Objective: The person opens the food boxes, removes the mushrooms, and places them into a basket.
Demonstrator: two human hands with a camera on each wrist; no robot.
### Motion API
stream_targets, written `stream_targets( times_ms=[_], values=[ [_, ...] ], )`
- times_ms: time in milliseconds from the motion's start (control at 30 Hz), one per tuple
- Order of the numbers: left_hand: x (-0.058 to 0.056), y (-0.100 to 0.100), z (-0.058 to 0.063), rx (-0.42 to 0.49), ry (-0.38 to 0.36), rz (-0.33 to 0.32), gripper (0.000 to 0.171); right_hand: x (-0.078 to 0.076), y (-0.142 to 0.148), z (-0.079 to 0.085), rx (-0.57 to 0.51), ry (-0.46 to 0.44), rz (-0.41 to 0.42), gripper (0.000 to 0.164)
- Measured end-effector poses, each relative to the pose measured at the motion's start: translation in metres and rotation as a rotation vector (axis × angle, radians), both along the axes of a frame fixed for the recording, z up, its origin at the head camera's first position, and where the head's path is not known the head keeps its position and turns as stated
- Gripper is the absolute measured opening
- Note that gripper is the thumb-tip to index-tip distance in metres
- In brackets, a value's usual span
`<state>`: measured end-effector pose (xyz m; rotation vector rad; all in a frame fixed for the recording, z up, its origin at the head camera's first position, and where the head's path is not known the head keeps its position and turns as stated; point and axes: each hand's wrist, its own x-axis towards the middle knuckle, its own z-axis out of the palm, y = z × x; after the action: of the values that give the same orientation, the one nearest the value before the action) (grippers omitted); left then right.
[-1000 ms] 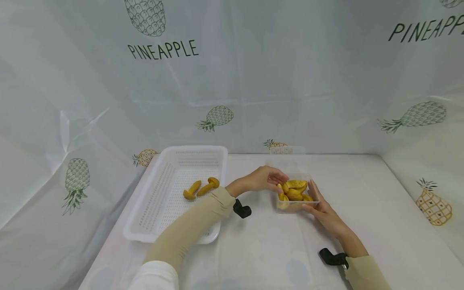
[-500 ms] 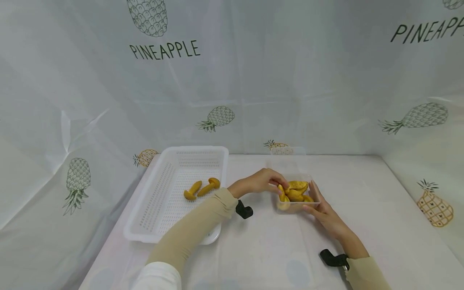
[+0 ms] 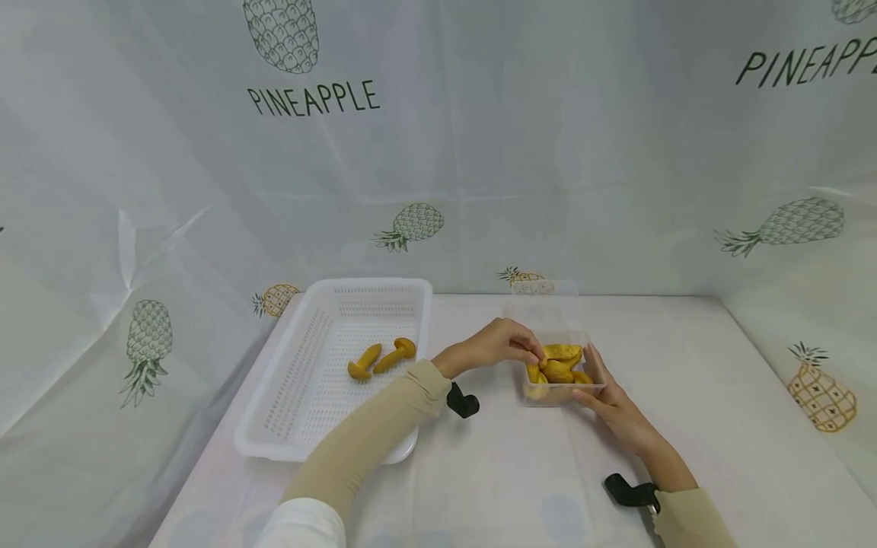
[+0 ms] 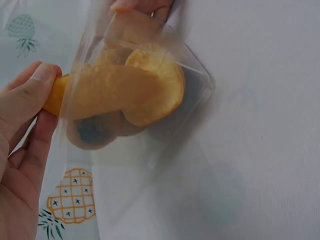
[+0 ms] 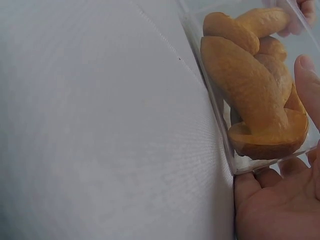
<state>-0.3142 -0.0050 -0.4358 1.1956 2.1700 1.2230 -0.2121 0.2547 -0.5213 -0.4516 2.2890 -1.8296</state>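
A clear plastic box (image 3: 548, 393) holds several yellow-brown mushrooms (image 3: 560, 371), its transparent lid (image 3: 544, 306) folded back behind it. My left hand (image 3: 499, 344) reaches over the box's left side. In the left wrist view its thumb and fingers pinch the stem end of a mushroom (image 4: 107, 90), whose cap lies inside the box behind the clear wall. My right hand (image 3: 617, 411) grips the box at its right side, thumb along the front wall. In the right wrist view, fingers (image 5: 280, 180) go round the end of the box, beside a mushroom (image 5: 245, 85).
To the left stands a white perforated basket (image 3: 274, 396) with two mushrooms (image 3: 395, 355) in it. A white cloth (image 3: 493, 472) covers the table, and a pineapple-printed sheet (image 3: 582, 152) hangs behind. Black wrist cameras (image 3: 463, 401) jut from both arms.
My left hand's fingers have dipped slightly, closer over the mushroom at the box's left end. The right hand and the box have stayed in place.
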Motion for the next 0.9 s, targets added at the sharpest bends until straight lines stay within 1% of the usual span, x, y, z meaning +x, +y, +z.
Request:
stream_targets(
  times_ms=[133,333,400,500,633,900],
  values=[
    [-0.002,0.000,0.000,0.019,-0.011,-0.018,0.014,0.000,-0.001,0.000,-0.010,0.001,0.009,0.087],
    [-0.007,-0.003,0.001,-0.037,-0.016,-0.086,0.024,-0.001,-0.001,0.000,-0.010,0.005,0.006,0.087],
    [-0.008,-0.003,0.001,-0.057,-0.002,-0.104,0.024,-0.001,-0.001,0.000,-0.007,0.004,0.003,0.087],
    [-0.010,-0.003,0.002,-0.060,0.004,-0.124,0.022,-0.001,-0.001,0.001,-0.003,0.004,0.003,0.086],
    [-0.010,-0.002,0.000,-0.037,0.000,-0.120,0.019,-0.001,-0.001,0.002,-0.004,0.000,0.002,0.087],
    [-0.005,-0.001,0.000,-0.035,0.048,-0.085,0.019,0.000,-0.002,0.001,-0.010,0.014,0.001,0.086]
  ],
)
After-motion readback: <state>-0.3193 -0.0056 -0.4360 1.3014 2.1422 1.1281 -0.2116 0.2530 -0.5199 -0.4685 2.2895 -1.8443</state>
